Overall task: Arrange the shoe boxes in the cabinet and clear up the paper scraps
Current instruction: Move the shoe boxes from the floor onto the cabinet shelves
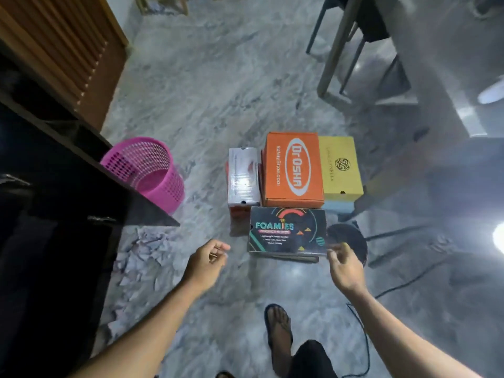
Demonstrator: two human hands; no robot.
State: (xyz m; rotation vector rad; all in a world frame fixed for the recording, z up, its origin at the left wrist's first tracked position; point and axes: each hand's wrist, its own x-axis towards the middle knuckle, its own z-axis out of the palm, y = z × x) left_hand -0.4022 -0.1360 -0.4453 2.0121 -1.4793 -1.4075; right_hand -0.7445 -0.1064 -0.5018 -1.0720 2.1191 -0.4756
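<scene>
reaching at the foamies box point(287, 230), both hands loosely curled — right hand point(345, 264) contact unclear, left hand point(208, 261) holds nothing.

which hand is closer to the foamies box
Right. The right hand is at the Foamies box's near right corner; the left hand hangs off its left side, clearly apart.

Dim, hazy wide-angle view; right-edge glare.
</scene>
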